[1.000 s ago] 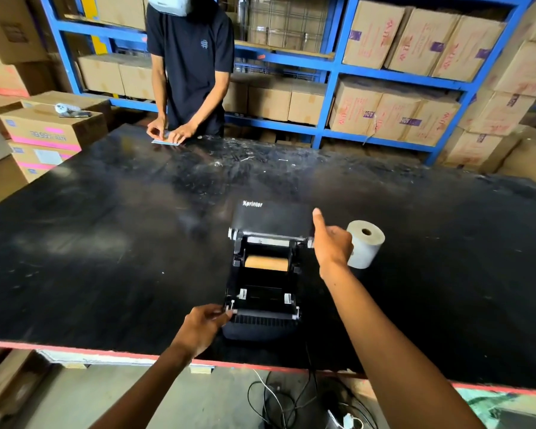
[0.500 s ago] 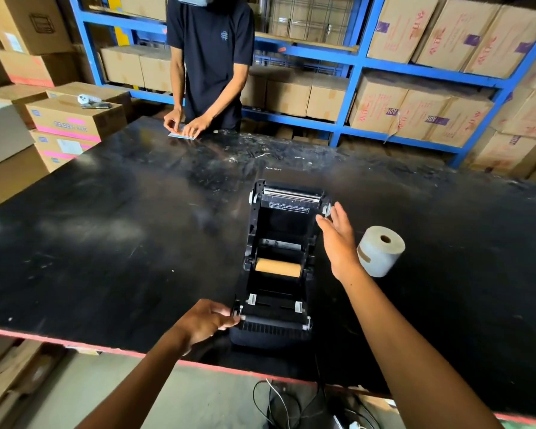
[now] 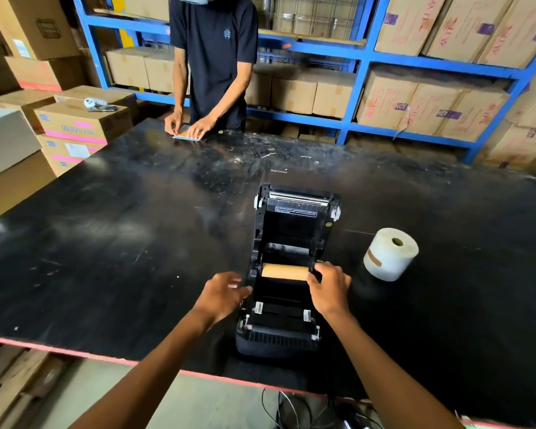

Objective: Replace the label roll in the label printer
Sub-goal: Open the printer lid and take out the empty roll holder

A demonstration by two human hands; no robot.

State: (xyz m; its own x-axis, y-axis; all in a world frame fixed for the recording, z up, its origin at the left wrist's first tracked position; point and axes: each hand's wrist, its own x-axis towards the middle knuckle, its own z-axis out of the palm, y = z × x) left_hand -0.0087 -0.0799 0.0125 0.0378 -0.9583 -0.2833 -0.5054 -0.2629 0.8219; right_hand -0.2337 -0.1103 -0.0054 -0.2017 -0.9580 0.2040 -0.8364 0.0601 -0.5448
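Note:
The black label printer point(image 3: 279, 339) sits near the front edge of the black table point(image 3: 106, 243), its lid point(image 3: 296, 209) swung fully back. Inside lies a bare brown cardboard core point(image 3: 284, 271) held between the roll guides. My right hand point(image 3: 328, 289) rests at the core's right end, fingertips touching the right guide. At the printer's left side is my left hand point(image 3: 222, 294), blurred, fingers loosely apart, holding nothing I can make out. A full white label roll point(image 3: 390, 253) lies on the table to the right of the printer, untouched.
Another person point(image 3: 214, 57) stands at the table's far side, pressing a small card point(image 3: 186, 136) with both hands. Cardboard boxes point(image 3: 81, 125) are stacked at left, blue shelving point(image 3: 362, 72) with cartons behind. Cables point(image 3: 291, 410) hang below the table's red front edge.
The lid went from half raised to fully back. My right hand left the lid and came down to the core's right end. My left hand rose from the printer's front corner to its left side.

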